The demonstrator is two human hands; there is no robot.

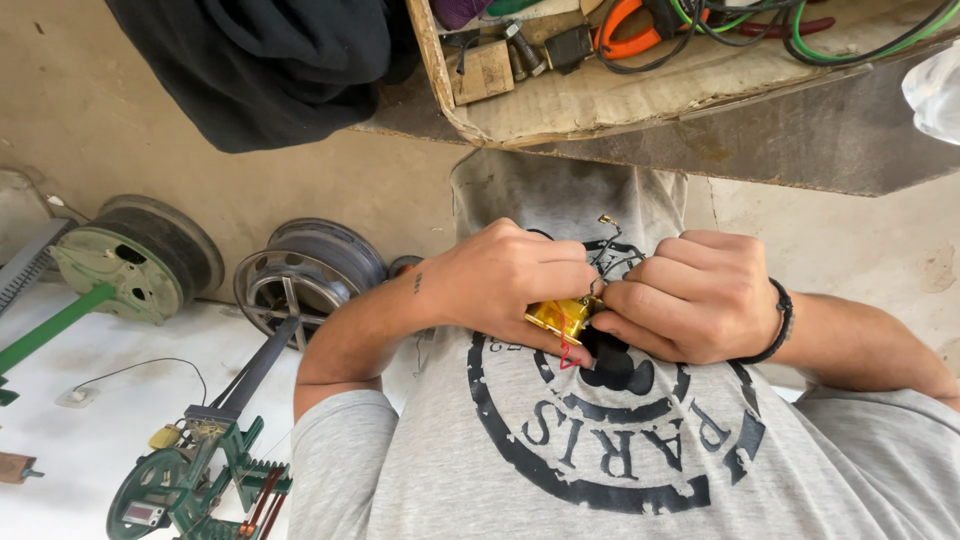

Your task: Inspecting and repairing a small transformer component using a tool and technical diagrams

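Both hands sit close together in front of the grey printed shirt, left hand and right hand closed round a small yellow component — no gap between them. Just beyond the knuckles: edge of the wooden tray, crowded with cables and tools. Outer left side is blocked by the steel wheel rim and green machine frame. Open room only beside the right forearm — bare pale floor.

Left hand and right hand together, fingers curled

Yellow part mostly hidden between hands.
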